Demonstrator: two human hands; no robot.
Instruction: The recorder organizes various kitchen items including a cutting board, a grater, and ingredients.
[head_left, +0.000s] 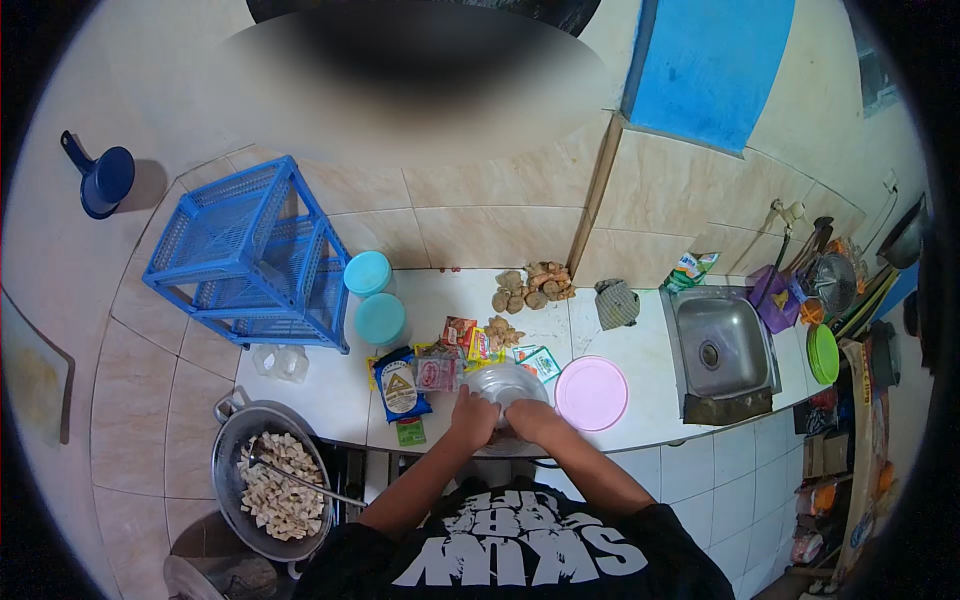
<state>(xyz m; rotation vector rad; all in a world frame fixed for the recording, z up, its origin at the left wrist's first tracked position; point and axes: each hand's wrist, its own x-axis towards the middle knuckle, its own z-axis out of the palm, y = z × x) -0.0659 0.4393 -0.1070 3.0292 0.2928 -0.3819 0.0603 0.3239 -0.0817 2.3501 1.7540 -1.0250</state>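
My left hand (475, 417) and my right hand (532, 421) are close together over the near side of a clear round bowl (511, 380) at the counter's front edge. The fingers of both are bent; what lies between or under them is hidden. Left of the bowl lie a blue packet (402, 384), a clear pack with a red print (439, 373) and a small green sachet (410, 431). Behind it are a red sachet (458, 331), a yellow packet (480, 345) and a piece of ginger (502, 333). A pink round lid (591, 394) lies to its right.
At left a large metal pot (225, 465) holds pale cut pieces and a ladle (300, 480). A blue plastic rack (247, 255) and two turquoise-lidded containers (380, 319) stand behind. Ginger roots (550, 281), a checked cloth (617, 304) and a steel sink (722, 341) are at back right.
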